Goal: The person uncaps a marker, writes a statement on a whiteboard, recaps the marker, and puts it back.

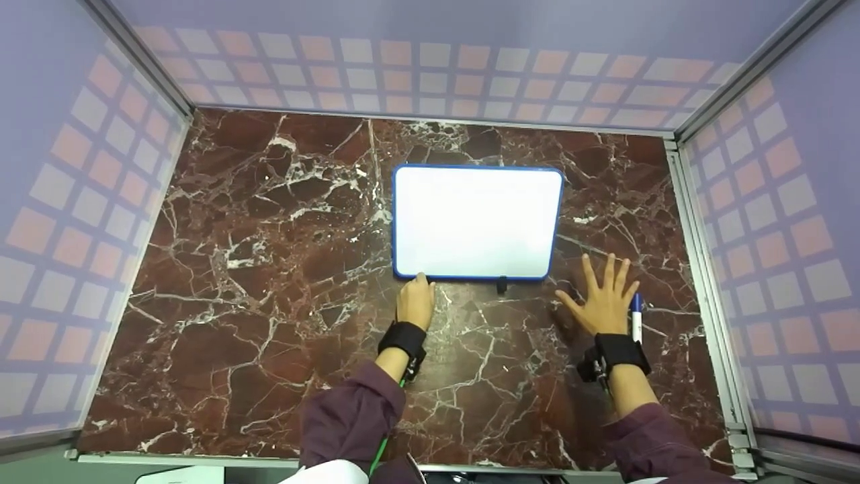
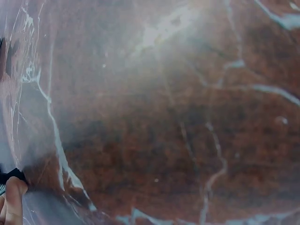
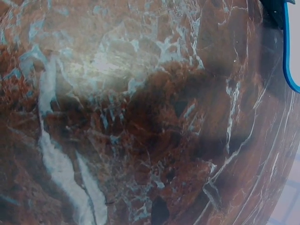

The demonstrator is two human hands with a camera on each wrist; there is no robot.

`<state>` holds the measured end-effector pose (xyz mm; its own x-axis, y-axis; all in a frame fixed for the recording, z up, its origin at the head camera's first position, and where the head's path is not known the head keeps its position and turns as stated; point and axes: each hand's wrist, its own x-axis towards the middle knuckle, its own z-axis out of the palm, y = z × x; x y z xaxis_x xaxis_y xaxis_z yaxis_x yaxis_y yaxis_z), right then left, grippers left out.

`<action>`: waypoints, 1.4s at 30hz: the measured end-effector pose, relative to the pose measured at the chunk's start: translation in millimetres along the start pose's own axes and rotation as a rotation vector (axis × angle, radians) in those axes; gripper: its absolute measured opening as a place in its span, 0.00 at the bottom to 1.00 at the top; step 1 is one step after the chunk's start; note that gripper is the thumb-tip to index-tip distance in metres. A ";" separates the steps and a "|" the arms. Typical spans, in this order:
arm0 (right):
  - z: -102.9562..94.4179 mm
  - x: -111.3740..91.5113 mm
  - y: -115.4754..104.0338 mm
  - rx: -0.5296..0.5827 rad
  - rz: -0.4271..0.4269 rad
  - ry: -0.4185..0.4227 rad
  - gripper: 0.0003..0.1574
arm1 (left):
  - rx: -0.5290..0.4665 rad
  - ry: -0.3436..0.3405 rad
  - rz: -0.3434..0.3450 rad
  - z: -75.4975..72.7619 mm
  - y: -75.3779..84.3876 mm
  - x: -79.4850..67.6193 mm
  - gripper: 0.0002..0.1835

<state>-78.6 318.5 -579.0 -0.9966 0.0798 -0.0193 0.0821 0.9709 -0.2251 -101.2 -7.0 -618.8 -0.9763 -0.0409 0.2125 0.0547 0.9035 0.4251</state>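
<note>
A white whiteboard [image 1: 478,222] with a blue rim lies at the middle of the marble-patterned table. My left hand [image 1: 416,302] has its fingers curled at the board's lower left edge and grips it there. In the left wrist view, a fingertip [image 2: 15,192] meets a small black piece [image 2: 13,175] with pale streaks; its kind is unclear. My right hand [image 1: 605,306] is spread, palm down, over the table right of the board. Beside it lies a marker [image 1: 637,319] with a blue cap and white barrel, close to the wrist.
A small black tab [image 1: 502,284] sticks out below the board's lower rim. The marble-patterned table [image 1: 269,336] is bounded by metal rails and checked panels [image 1: 430,74] at the back and both sides. A green cable [image 1: 378,457] runs along the left sleeve.
</note>
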 end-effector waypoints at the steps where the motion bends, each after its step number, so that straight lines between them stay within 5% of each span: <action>1: 0.1 0.2 0.2 -0.003 -0.003 0.003 0.55 | -0.001 -0.003 0.000 -0.5 -0.5 -0.2 0.11; 11: -21.1 9.8 21.2 0.009 0.019 0.024 0.50 | 0.181 0.002 0.054 -16.2 -13.3 10.7 0.25; 18: -33.4 6.8 38.4 0.081 0.126 0.075 0.48 | 0.263 0.173 0.168 -30.6 -29.9 26.1 0.25; 24: -28.3 -4.1 47.3 0.132 0.250 0.021 0.50 | 0.349 0.296 0.206 -42.7 -51.9 36.5 0.19; 31: -21.5 -12.0 58.1 0.178 0.344 -0.031 0.49 | 0.335 0.261 0.174 -55.7 -73.0 43.4 0.20; 37: -16.3 -23.8 63.6 0.205 0.414 -0.109 0.51 | 0.345 0.154 0.127 -61.8 -82.0 45.9 0.30; 42: -7.2 -31.4 66.1 0.191 0.480 -0.122 0.50 | 0.331 0.142 0.126 -63.8 -85.0 48.1 0.34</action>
<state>-41.9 381.8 -586.3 -0.8402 0.4676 -0.2745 0.5394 0.7720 -0.3361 -139.5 -113.0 -588.6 -0.9263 0.0422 0.3744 0.0798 0.9931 0.0855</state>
